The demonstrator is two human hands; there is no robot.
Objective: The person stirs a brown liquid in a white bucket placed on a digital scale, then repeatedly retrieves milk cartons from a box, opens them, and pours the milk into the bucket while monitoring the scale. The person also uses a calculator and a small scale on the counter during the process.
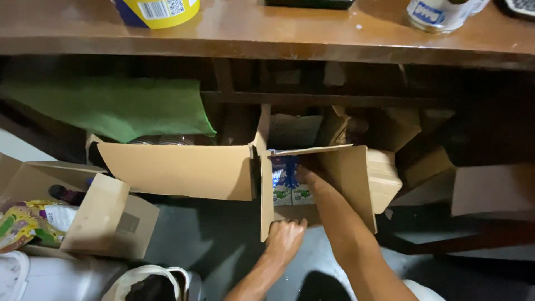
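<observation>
Head view: we look down on our two bare arms reaching into a cardboard box [356, 184] that lies on the floor under a wooden table [312, 33]. Our left hand [285, 238] is curled over the lower front edge of the box, fingers bent around the cardboard and gripping it. Our right hand [307, 177] goes deeper inside, fingers stretched toward the milk cartons [290, 187]; it touches or nearly touches the right-hand carton, but the fingertips sit in shadow and we cannot tell whether they have closed on it. The cartons stand upright, side by side, blue and white with green at the bottom, at the back of the box just beyond our right hand.

To the left of our hands a larger cardboard box [178, 170] stands open, its wide flap facing us, with a green cloth [111, 106] draped above it. Farther left lies another open carton [106, 220] with colourful snack packets [25, 223] beside it. Near our left elbow is a pale bag [150, 281] with a looped handle. To the right of our hands, more cardboard pieces [485, 189] lean in the dark.

The floor [212, 234] is grey and dim. On the table above, a yellow tub [159, 11] and a white tin [437, 12] are cut off by the frame's top edge. The space under the table is too dark to read.
</observation>
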